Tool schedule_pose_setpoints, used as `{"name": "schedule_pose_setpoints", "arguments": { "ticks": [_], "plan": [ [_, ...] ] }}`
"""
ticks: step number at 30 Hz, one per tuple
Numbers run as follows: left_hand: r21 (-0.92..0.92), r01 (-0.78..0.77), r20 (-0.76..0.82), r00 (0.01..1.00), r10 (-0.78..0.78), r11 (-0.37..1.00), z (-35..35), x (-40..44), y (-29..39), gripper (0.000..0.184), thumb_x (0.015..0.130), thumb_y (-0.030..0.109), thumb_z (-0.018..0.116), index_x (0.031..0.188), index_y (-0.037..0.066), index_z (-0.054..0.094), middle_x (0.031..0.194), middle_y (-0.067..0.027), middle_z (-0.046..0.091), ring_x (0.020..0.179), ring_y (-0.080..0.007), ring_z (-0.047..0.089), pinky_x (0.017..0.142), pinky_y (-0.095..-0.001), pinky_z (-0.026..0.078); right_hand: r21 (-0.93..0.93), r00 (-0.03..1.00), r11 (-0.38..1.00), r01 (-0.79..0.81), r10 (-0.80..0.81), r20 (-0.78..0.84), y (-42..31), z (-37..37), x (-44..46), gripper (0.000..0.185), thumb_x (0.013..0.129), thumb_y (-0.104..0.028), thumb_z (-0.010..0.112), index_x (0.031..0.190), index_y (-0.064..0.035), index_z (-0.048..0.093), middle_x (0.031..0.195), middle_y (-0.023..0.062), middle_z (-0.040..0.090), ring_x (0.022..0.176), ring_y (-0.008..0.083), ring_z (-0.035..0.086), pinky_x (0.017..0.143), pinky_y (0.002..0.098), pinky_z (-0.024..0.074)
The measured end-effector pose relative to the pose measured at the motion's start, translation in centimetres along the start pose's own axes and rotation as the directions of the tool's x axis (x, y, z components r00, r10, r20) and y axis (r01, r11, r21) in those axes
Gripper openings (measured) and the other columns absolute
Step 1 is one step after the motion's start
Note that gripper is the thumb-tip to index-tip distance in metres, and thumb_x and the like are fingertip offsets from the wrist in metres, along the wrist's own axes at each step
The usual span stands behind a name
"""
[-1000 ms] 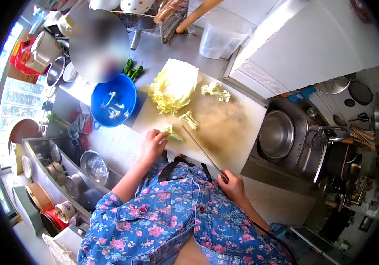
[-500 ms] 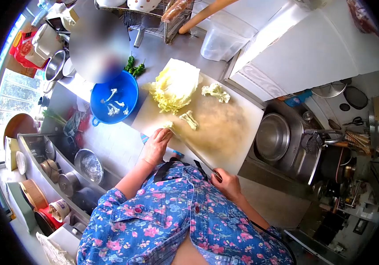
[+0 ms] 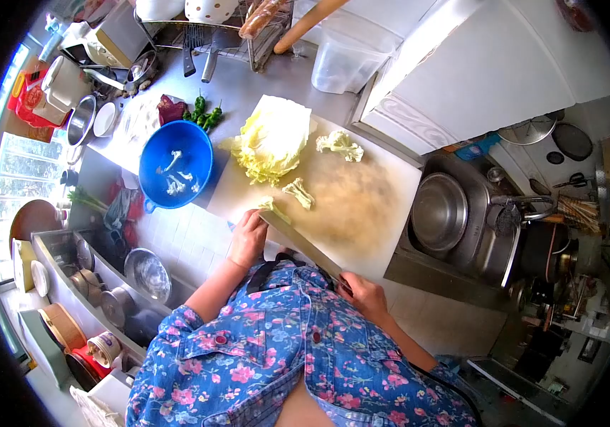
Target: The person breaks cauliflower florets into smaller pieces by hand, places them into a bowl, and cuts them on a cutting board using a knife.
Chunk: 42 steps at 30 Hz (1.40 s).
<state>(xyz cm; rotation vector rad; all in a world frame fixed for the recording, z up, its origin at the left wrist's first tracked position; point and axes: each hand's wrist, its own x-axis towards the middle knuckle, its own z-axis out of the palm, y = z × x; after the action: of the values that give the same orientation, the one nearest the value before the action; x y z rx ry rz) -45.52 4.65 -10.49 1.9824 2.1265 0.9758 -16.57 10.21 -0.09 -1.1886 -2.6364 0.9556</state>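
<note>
My right hand (image 3: 364, 294) is wrapped around the handle of a kitchen knife (image 3: 302, 246), whose blade slants up and left over the near edge of the white cutting board (image 3: 383, 245). At the blade's tip, my left hand (image 3: 249, 239) has its fingers closed on a piece of cauliflower (image 3: 274, 207), partly hidden by fingers and blade. Just beyond lies a small cauliflower floret (image 3: 298, 193), and a larger cauliflower floret (image 3: 340, 145) rests near the far edge. A big pale-green leafy cabbage (image 3: 273, 141) sits at the board's left side.
Left of the board is a blue plastic basin (image 3: 204, 160) with several small florets inside. Green peppers (image 3: 203, 114) lie behind it. A sink (image 3: 465, 249) holding a metal basin (image 3: 439, 213) is on the right. An open drawer (image 3: 116, 313) with pots stands at lower left.
The knife blade has turned, showing more of its flat side. More of the cauliflower piece shows beyond it. The view has shifted slightly, and a blurred patch at upper left is gone.
</note>
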Motion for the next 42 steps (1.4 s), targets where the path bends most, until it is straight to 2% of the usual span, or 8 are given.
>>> {"name": "schedule_pose_setpoints", "arguments": {
  "ticks": [5, 17, 23, 26, 29, 32, 39, 42],
  "plan": [
    [0.022, 0.017, 0.016, 1.0, -0.018, 1.0, 0.2, -0.4, 0.0, 0.024, 0.067, 0.0, 0.057, 0.091, 0.0, 0.062, 0.104, -0.0109, 0.058, 0.101, -0.0297, 0.055, 0.084, -0.0359, 0.05, 0.009, 0.999, 1.0, -0.017, 0.017, 0.035, -0.1, 0.2, 0.2, 0.023, 0.079, -0.017, 0.067, 0.098, -0.0079, 0.055, 0.079, 0.0163, 0.063, 0.073, 0.0354, 0.063, 0.061, 0.0454, 0.0498],
    [0.025, 0.06, 0.044, 0.997, -0.061, 0.998, 0.6, -0.3, -0.4, 0.026, 0.067, 0.0, 0.059, 0.093, 0.001, 0.064, 0.101, -0.0098, 0.057, 0.098, -0.0293, 0.054, 0.082, -0.0354, 0.05, -0.102, 0.975, 0.991, -0.085, 0.104, 0.195, -0.1, 1.0, 1.7, 0.023, 0.088, -0.027, 0.058, 0.09, -0.0054, 0.05, 0.075, 0.0196, 0.062, 0.07, 0.0387, 0.062, 0.06, 0.0488, 0.049],
    [0.028, 0.078, 0.006, 0.997, -0.078, 0.997, 1.0, -0.4, -0.5, 0.025, 0.07, -0.001, 0.059, 0.093, 0.004, 0.064, 0.098, -0.0077, 0.057, 0.096, -0.027, 0.054, 0.08, -0.0348, 0.05, -0.162, 0.936, 0.965, -0.205, 0.242, 0.254, -0.1, 2.8, 3.2, 0.029, 0.089, -0.031, 0.056, 0.088, -0.0028, 0.05, 0.075, 0.0214, 0.062, 0.069, 0.0415, 0.062, 0.06, 0.0507, 0.0488],
    [-0.009, 0.096, 0.007, 0.995, -0.096, 0.995, 1.2, -0.4, -0.6, 0.024, 0.07, -0.004, 0.059, 0.094, 0.003, 0.062, 0.1, -0.0117, 0.057, 0.094, -0.0323, 0.054, 0.08, -0.0391, 0.049, -0.078, 0.953, 0.981, -0.179, 0.193, 0.233, 0.4, 4.3, 3.8, 0.029, 0.088, -0.031, 0.056, 0.088, -0.0028, 0.05, 0.077, 0.0218, 0.063, 0.07, 0.0423, 0.062, 0.062, 0.0514, 0.0489],
    [0.029, 0.091, 0.019, 0.996, -0.092, 0.995, 0.6, -0.3, -0.6, 0.024, 0.071, -0.002, 0.059, 0.093, 0.004, 0.063, 0.098, -0.0087, 0.057, 0.094, -0.0286, 0.054, 0.079, -0.0365, 0.049, -0.07, 0.968, 0.983, -0.17, 0.18, 0.173, 0.4, 4.7, 3.7, 0.029, 0.087, -0.032, 0.057, 0.089, -0.0032, 0.051, 0.078, 0.0214, 0.064, 0.07, 0.0411, 0.062, 0.062, 0.0514, 0.0487],
    [-0.002, 0.135, -0.06, 0.989, -0.135, 0.991, 0.6, -0.6, -2.0, 0.025, 0.071, -0.003, 0.059, 0.094, 0.004, 0.062, 0.099, -0.0098, 0.057, 0.094, -0.0298, 0.054, 0.08, -0.0378, 0.048, -0.049, 0.988, 0.989, -0.139, 0.142, 0.065, 0.7, 4.7, 3.3, 0.027, 0.087, -0.031, 0.061, 0.086, -0.0043, 0.053, 0.071, 0.0166, 0.064, 0.065, 0.037, 0.063, 0.058, 0.0458, 0.0481],
    [0.088, 0.178, -0.128, 0.978, -0.166, 0.98, -1.8, 0.8, -1.9, 0.029, 0.068, -0.002, 0.06, 0.097, 0.006, 0.061, 0.105, -0.009, 0.057, 0.1, -0.0313, 0.053, 0.084, -0.0419, 0.046, 0.077, 0.993, 0.99, -0.12, 0.121, -0.012, -0.1, 2.1, 2.1, 0.023, 0.084, -0.026, 0.063, 0.09, -0.0043, 0.057, 0.074, 0.0172, 0.064, 0.068, 0.0362, 0.064, 0.061, 0.0443, 0.0506],
    [0.163, 0.149, -0.175, 0.977, -0.12, 0.975, -2.5, 1.1, -1.0, 0.033, 0.066, 0.001, 0.063, 0.098, 0.008, 0.062, 0.106, -0.0079, 0.056, 0.103, -0.0306, 0.052, 0.085, -0.0432, 0.044, 0.165, 0.986, 0.977, -0.138, 0.15, -0.067, -0.6, 1.3, 1.4, 0.022, 0.083, -0.024, 0.064, 0.09, -0.0041, 0.061, 0.073, 0.0162, 0.065, 0.068, 0.0335, 0.065, 0.061, 0.0415, 0.0511]
  ]
}}
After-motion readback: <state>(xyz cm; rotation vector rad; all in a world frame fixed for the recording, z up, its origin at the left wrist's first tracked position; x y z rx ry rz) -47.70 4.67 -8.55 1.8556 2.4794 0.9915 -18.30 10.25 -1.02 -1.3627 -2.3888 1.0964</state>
